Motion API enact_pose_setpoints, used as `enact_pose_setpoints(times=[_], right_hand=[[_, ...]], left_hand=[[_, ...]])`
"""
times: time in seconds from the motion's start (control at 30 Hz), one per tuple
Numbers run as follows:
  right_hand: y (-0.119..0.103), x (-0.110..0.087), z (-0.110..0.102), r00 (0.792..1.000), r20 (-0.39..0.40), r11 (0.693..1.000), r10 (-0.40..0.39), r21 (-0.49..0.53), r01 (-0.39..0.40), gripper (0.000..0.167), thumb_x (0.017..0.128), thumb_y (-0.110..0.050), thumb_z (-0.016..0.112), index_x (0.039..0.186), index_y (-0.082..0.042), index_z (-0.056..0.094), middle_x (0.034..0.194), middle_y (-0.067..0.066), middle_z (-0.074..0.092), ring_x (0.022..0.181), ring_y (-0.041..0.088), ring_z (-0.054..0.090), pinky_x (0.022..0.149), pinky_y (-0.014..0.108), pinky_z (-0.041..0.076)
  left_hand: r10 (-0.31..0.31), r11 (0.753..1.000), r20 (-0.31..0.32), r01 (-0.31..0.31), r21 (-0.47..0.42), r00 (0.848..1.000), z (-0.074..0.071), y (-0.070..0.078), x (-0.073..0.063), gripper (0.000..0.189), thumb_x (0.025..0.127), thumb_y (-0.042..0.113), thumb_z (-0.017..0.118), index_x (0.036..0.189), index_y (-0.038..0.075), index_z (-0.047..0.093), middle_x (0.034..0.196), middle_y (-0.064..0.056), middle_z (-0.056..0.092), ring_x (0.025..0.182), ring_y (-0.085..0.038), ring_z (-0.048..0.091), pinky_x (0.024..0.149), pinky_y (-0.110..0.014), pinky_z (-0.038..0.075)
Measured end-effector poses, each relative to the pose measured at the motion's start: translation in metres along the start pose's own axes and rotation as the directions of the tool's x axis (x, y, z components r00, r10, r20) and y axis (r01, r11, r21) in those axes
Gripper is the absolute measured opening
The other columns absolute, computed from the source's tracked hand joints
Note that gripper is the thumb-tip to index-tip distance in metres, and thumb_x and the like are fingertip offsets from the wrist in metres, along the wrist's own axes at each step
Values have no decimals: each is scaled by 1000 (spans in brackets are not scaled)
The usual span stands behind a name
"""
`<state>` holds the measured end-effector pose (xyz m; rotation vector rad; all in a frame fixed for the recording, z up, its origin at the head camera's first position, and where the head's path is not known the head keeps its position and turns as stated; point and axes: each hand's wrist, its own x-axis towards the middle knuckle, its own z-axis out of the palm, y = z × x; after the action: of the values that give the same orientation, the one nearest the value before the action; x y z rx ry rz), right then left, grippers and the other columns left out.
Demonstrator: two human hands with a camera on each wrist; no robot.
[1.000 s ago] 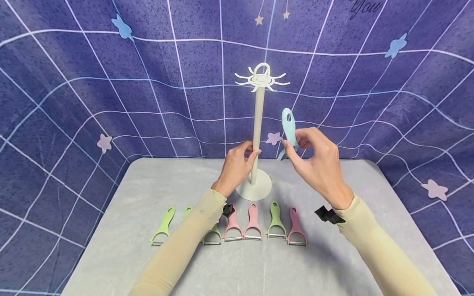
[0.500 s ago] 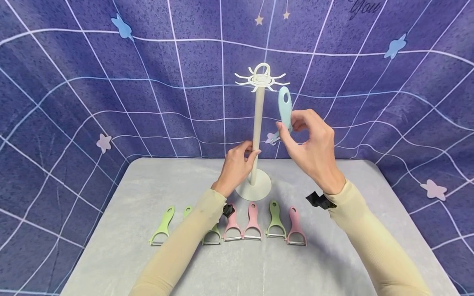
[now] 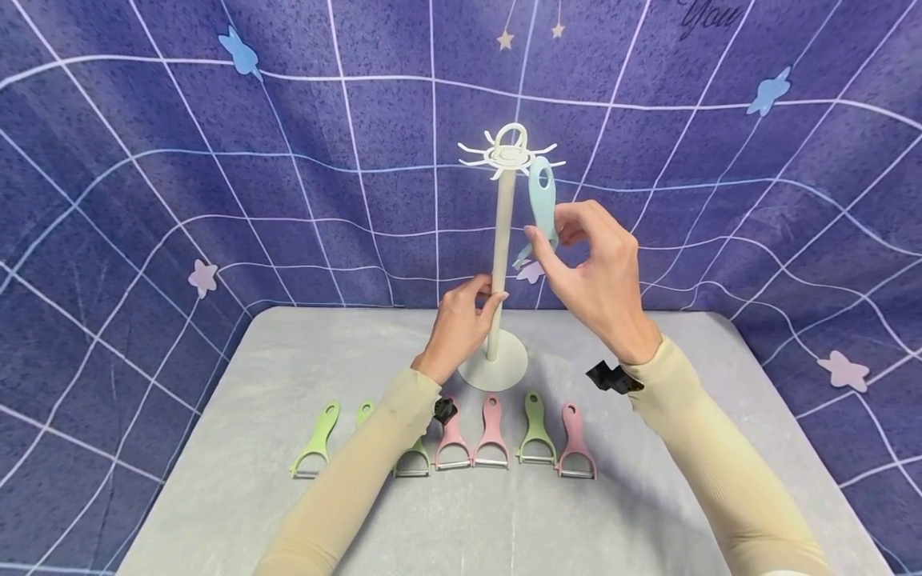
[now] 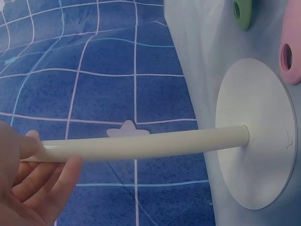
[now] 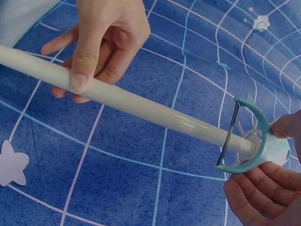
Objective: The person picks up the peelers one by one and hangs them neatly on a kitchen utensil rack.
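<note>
A cream-coloured stand [image 3: 503, 216] rises from a round base [image 4: 256, 169], with a ring of hooks [image 3: 510, 155] at its top. My left hand [image 3: 464, 320] grips the pole low down, thumb on one side and fingers on the other. A light blue peeler [image 3: 542, 196] is pinched by its handle between thumb and fingers of my right hand [image 3: 598, 268]. Its handle hole points up, right by the hooks on the right side. In the right wrist view the peeler's blade [image 5: 228, 134] hangs across the pole's upper end, with my right hand [image 5: 268, 193] around the handle.
On the grey table [image 3: 274, 360] lies a row of peelers in front of the base: green ones such as the left one [image 3: 320, 432], and pink ones such as the rightmost [image 3: 574, 440]. My left sleeve [image 3: 360, 472] covers part of the row. A purple patterned cloth [image 3: 324, 192] hangs behind.
My right hand has risen and moved left with the blue peeler, bringing its handle from beside the pole up to the hooks. The left hand has stayed on the pole.
</note>
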<state>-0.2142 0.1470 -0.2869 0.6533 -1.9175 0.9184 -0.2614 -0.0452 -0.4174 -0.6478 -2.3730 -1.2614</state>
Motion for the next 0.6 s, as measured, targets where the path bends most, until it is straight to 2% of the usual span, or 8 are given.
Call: enact_pose_setpoints(times=[0.2, 0.43, 0.6], right_hand=[[2, 2, 6, 1000, 6, 1000, 13, 21, -13, 22, 96, -22, 81, 97, -2, 72, 85, 8, 66, 77, 20, 64, 75, 28, 52], [3, 1, 10, 999, 17, 999, 41, 35, -41, 20, 96, -22, 82, 97, -4, 73, 85, 5, 66, 77, 19, 63, 73, 30, 52], [3, 1, 11, 999, 35, 1000, 17, 11, -17, 23, 98, -26, 80, 99, -4, 73, 87, 7, 67, 77, 20, 63, 75, 24, 50]], left_hand=[[16, 1000, -3, -16, 5, 1000, -1, 1, 0, 22, 107, 26, 69, 118, 7, 72, 106, -8, 77, 101, -24, 77, 78, -28, 67], [18, 1000, -9, -18, -4, 1000, 0, 1, 1, 21, 106, 24, 71, 118, 6, 73, 105, -9, 77, 101, -24, 77, 78, -30, 67], [20, 1000, -2, -20, -5, 1000, -1, 0, 1, 22, 107, 24, 69, 119, 6, 72, 105, -8, 77, 101, -24, 77, 79, -33, 68]])
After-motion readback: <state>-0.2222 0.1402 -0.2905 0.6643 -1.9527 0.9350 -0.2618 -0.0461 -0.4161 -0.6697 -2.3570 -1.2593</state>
